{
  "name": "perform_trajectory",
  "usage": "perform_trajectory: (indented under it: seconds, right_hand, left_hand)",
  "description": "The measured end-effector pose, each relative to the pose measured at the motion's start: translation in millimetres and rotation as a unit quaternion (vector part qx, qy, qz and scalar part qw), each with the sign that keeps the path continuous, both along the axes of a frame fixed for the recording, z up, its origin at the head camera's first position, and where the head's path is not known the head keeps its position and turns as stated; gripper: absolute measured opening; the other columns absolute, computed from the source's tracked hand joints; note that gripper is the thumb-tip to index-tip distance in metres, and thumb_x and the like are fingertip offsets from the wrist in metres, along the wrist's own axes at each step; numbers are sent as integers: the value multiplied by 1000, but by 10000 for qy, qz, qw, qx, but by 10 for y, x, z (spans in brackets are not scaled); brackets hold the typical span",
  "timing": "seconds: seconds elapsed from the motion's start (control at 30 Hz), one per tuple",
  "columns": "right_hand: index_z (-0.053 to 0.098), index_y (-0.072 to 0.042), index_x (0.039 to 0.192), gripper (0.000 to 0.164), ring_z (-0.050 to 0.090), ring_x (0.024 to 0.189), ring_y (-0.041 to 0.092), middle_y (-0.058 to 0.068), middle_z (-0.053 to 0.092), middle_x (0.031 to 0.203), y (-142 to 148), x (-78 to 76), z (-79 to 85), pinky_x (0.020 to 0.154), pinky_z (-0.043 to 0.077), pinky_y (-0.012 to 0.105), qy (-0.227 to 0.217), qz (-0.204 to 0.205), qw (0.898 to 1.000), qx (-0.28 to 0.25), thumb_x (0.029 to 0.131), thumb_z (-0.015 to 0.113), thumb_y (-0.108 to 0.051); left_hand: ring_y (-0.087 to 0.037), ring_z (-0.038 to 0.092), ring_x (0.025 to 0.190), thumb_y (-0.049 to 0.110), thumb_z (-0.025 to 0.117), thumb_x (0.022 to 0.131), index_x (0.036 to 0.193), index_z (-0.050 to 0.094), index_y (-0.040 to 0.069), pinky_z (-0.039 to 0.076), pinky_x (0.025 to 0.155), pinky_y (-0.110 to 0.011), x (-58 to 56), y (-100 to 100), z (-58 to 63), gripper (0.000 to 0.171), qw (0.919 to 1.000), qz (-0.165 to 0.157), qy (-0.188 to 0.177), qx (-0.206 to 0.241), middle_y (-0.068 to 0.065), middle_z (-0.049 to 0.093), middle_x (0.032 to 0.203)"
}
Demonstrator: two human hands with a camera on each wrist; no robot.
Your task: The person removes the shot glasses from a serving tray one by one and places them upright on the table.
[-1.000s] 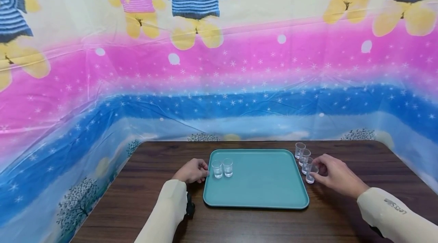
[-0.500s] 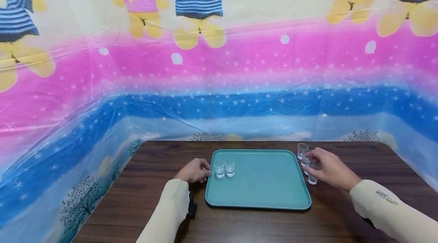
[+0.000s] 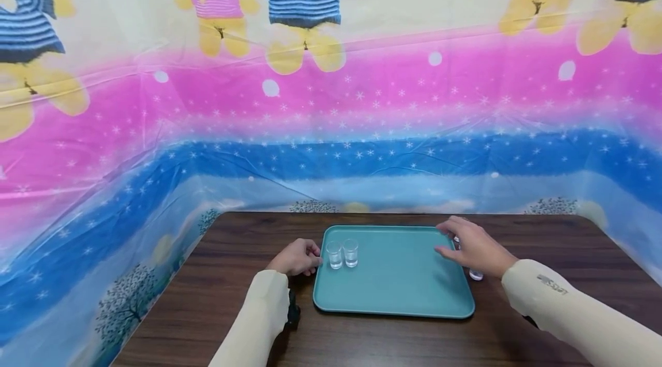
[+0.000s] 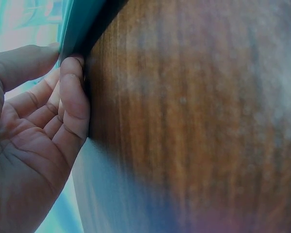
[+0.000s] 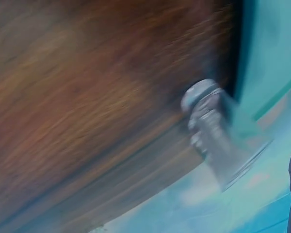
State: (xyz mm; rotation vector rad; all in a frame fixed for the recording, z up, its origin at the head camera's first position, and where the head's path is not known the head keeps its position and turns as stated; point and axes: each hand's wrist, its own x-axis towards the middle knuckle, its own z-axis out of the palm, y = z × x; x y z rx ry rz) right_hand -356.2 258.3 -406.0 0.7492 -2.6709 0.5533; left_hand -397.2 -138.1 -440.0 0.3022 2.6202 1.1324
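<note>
In the head view, my left hand pinches the left rim of the teal tray. The left wrist view shows the thumb on the tray's rim and the fingers curled against its outer side. Two small clear shot glasses, a left one and a right one, stand side by side on the tray near that hand. My right hand hovers over the tray's right edge, thumb and fingers spread, with nothing visible between them. It mostly hides the shot glasses beside the tray; one glass's base shows below it.
Blurred shot glasses stand in a row on the wooden table, close along the tray's right side. A printed curtain hangs behind the table and along its sides.
My right hand has moved left from the row of shot glasses to over the tray's right edge, and its fingers have spread. My left hand keeps its place at the rim.
</note>
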Motion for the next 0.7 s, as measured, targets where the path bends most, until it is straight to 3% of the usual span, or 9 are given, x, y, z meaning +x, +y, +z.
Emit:
perform_trajectory:
  seconds: [0.17,0.4,0.7]
  right_hand:
    - [61,-7,116,40,58,91,19,2,58,103,-244,-51,9,72,51,39,-144,115,9998,16,82,75,-24]
    - [59,-8,119,43,57,93,19,1,56,105,-577,-138,10,75,50,37,-257,528,9983,-36,83,74,-25]
    - [58,-8,120,44,57,95,19,1,57,107,-954,-167,58,77,50,36,-504,663,9965,111,84,74,-28]
  left_hand:
    - [-20,58,66,7,61,92,97,58,1,52,60,-32,12,-15,-2,8,10000,11,-21,-8,-10,57,81]
    - [-19,58,66,7,61,92,96,59,1,52,60,-31,24,-10,-2,8,10000,81,-32,-20,-9,57,81]
    - [-20,58,64,7,61,92,95,59,1,52,59,-33,36,-8,28,7,10000,12,68,0,-9,58,79]
